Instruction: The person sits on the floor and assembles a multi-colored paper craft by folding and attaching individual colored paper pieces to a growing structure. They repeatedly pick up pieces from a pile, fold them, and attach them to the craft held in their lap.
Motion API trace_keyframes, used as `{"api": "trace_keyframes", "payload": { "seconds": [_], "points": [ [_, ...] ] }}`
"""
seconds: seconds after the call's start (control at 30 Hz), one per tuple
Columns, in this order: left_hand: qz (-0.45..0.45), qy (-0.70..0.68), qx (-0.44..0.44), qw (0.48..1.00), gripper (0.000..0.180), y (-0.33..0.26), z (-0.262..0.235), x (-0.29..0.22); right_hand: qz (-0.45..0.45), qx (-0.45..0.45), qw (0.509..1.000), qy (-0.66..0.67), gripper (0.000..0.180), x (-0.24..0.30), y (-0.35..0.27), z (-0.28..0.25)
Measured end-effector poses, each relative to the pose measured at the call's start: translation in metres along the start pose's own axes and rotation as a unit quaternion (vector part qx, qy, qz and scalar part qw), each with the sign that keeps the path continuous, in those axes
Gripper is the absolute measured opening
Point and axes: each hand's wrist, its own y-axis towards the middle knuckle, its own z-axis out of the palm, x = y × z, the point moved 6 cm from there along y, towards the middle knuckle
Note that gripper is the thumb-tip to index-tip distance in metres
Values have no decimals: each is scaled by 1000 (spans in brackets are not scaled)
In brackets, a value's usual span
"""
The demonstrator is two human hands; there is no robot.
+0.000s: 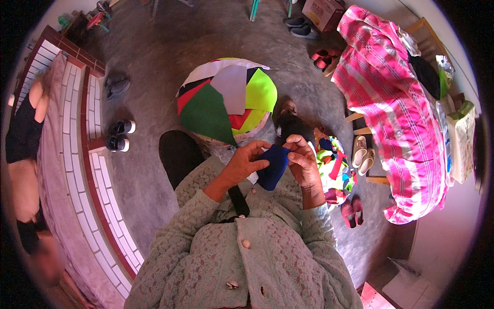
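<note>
A dark blue piece of cloth (274, 169) is held up in front of my lap, between my two hands. My left hand (241, 166) pinches its left edge with thumb and fingers. At its upper right corner, my right hand (305, 164) grips it between thumb and fingertips. Just beyond my knees sits a round container heaped with flat cloth pieces, among them a dark green piece (203, 110), a grey piece (230, 88) and a lime piece (261, 91). Beside my right wrist lies a pile of multicoloured scraps (334, 167).
On the right, a pink plaid cloth (383, 113) covers furniture. Beige shoes (363, 154) and dark red shoes (352, 211) stand near it. Black shoes (119, 135) lie on the grey floor by a white-tiled platform (77, 154), where another person (25, 185) lies at far left.
</note>
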Motion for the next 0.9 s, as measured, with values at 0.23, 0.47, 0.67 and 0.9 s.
{"api": "trace_keyframes", "payload": {
  "seconds": [0.23, 0.47, 0.67, 0.9],
  "points": [
    [-4, 17, -25, 1000, 32, 2, 1, 4, -18, -7, 999, -30, 34, -2, -2, 2],
    [13, 35, -43, 998, 26, 0, 0, 0, -23, 6, 999, -29, 36, 1, -3, 9],
    [2, 115, -45, 992, 20, -3, 0, -5, -22, 4, 997, -69, 33, 0, -5, 7],
    [159, 207, -76, 962, 17, -3, -9, -17, -2, -28, 991, -133, 36, -3, -6, -11]
  ]
}}
